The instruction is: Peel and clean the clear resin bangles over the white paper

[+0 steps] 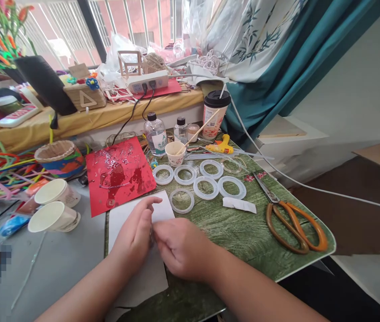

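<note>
Over paper [166,210]: my left hand [135,235] half-curled, right hand [180,246] curled, hold unclear; slipping rightward could knock ring [192,201] beside paper.

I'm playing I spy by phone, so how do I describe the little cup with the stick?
Start at the green table and find its whitish rings. Just beyond them, near two black-capped bottles, stands a small paper cup. Unlike the tall cup behind it, it has no lid, and a wooden stick leans out.
</note>
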### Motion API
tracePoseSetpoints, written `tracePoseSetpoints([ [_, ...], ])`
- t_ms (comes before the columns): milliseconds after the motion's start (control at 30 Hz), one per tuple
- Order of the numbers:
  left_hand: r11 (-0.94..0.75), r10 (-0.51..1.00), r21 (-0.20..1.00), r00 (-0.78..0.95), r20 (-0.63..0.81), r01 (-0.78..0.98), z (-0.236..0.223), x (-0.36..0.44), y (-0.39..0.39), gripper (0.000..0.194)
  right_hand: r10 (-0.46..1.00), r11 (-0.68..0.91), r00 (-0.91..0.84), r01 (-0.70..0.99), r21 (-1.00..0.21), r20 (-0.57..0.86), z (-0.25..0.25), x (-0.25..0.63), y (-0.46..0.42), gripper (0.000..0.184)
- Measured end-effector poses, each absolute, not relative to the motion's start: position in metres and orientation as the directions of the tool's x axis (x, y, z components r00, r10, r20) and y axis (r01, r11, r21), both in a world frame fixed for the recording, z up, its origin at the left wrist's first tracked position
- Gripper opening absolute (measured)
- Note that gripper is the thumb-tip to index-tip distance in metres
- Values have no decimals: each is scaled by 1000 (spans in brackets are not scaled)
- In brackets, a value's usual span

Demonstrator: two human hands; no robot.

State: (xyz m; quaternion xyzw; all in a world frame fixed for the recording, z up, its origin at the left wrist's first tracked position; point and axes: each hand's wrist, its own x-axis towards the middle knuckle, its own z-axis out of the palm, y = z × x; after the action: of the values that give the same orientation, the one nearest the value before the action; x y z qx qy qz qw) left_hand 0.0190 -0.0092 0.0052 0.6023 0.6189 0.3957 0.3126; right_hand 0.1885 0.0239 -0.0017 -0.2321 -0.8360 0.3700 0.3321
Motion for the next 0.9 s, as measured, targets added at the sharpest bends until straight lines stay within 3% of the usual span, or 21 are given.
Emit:
tracePoseSetpoints([
  [67,-12,992,874,-103,70,485,5,18,-9,56,633,611,-673,130,-781,384,-3,187,23,20],
  [200,-21,995,864,-77,69,502,5,17,-7,49,833,364,-506,193,-911,225,-4,185,23,27],
  [333,25,993,876,-115,35,481,5,16,-5,44,692,546,-644,171,-820,326,-3,185,23,23],
  [467,10,994,896,-99,38,444,7,16,-7,42,763,475,-574,184,-861,298,0,185,20,22],
  [600,35,994,959,-112,-4,282,9,21,-10,42,636,579,-674,95,-810,376,3,186,19,21],
  [733,33,991,952,-135,9,305,10,23,-6,36,796,436,-528,163,-885,295,3,183,18,23],
  [900,81,978,972,-205,-35,220,7,19,1,44,732,474,-603,117,-873,317,0,180,16,23],
])
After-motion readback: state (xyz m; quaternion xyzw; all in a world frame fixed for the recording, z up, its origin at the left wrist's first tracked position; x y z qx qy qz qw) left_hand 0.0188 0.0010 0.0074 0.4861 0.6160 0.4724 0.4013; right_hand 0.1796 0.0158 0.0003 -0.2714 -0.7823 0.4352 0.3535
